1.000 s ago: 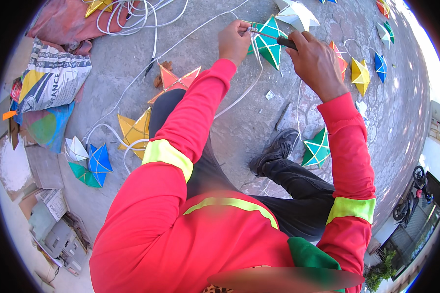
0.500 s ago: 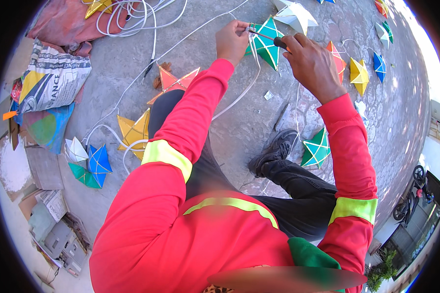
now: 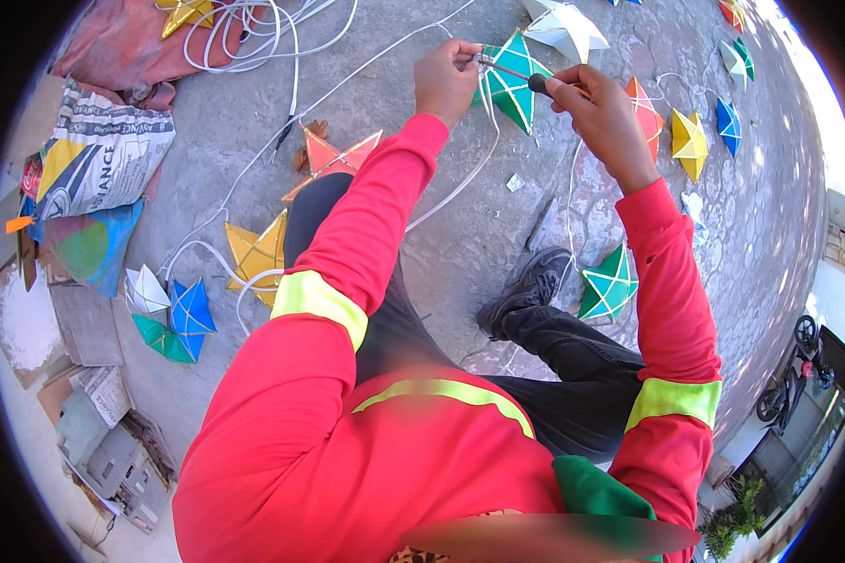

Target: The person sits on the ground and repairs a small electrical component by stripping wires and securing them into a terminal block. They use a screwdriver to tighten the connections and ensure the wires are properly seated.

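Observation:
My left hand (image 3: pixel 444 79) pinches a small pale wire connector (image 3: pixel 483 61), from which white cables (image 3: pixel 491 141) hang down. In my right hand (image 3: pixel 606 117) is a screwdriver (image 3: pixel 538 83) with a dark handle, gripped between thumb and fingers. Its thin shaft points left, and the tip meets the connector; the exact contact point is too small to make out. Behind the shaft, a green star lantern (image 3: pixel 514 98) with pale edging lies on the ground. A white star lantern (image 3: pixel 573 33) sits just beyond it.
Around me lie an orange star (image 3: pixel 325 158), yellow stars (image 3: pixel 689 145), a green star (image 3: pixel 606 286) by my shoe (image 3: pixel 526 296) and a blue star (image 3: pixel 192 317). Coiled white cable (image 3: pixel 244 38) rests far left, near a printed sack (image 3: pixel 113 155). Wires cross the concrete.
My right hand has rolled around the screwdriver handle, its wrist turning and the fingers shifting grip. The left hand and the connector have stayed nearly in place.

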Demonstrator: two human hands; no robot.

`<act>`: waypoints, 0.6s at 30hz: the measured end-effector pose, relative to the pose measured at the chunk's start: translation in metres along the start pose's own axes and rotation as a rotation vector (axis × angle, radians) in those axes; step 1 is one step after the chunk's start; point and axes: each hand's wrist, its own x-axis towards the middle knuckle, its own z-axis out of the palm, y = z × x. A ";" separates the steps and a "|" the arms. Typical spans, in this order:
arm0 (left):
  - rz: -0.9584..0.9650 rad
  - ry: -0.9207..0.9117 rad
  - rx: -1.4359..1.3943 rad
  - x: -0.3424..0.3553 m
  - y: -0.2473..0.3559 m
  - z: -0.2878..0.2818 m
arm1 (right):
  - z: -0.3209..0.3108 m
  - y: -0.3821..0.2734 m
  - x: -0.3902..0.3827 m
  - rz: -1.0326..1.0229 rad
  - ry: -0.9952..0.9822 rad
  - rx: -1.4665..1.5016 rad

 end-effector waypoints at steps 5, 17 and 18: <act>-0.004 0.032 0.017 0.000 0.003 0.000 | 0.001 -0.003 -0.011 -0.477 0.073 -0.351; -0.002 0.018 -0.020 0.000 0.003 -0.002 | 0.008 0.000 -0.008 -0.511 0.156 -0.385; -0.001 0.014 -0.021 0.001 0.001 -0.002 | 0.008 0.000 -0.007 -0.480 0.176 -0.354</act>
